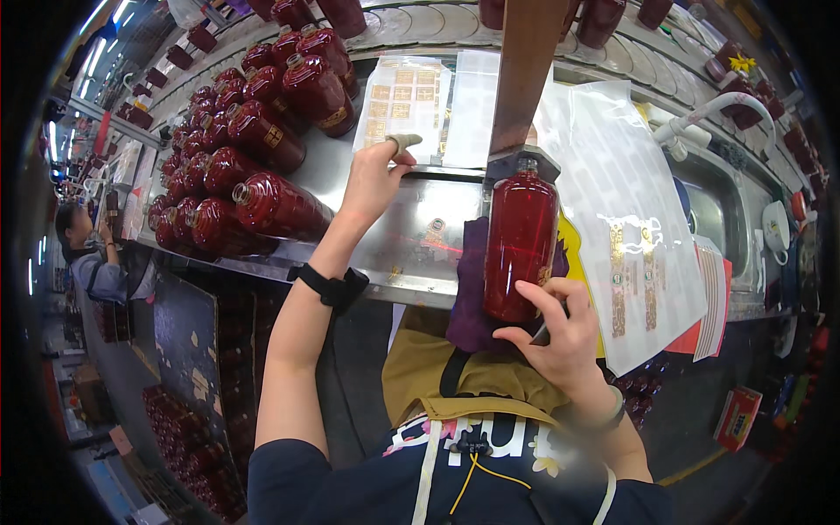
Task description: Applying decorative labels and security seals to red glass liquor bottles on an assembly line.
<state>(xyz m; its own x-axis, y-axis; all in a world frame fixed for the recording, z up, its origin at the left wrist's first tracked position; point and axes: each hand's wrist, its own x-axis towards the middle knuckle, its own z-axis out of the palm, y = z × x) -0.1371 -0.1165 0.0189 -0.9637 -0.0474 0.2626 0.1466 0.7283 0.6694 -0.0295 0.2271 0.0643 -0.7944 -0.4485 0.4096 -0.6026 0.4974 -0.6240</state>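
Observation:
A dark red glass bottle (521, 232) lies on a folded purple cloth (472, 271), its neck pointing away from me against a dark rest. My right hand (560, 337) is at the bottle's base end, with thumb and index finger apart and the index fingertip on the glass. A small grey thing shows beside that palm; I cannot make out its kind. Farther left, my left hand (378, 175) reaches over the near edge of a sheet of gold labels (402, 96). A pale finger cot covers one finger, held apart from the thumb. I see nothing between them.
Many red bottles (271, 140) crowd the metal bench (411, 227) at left. A brown post (525, 70) rises behind the lying bottle. Clear label sheets (626, 219) cover the right side, beside a steel sink (722, 201). Another person (92, 254) works far left.

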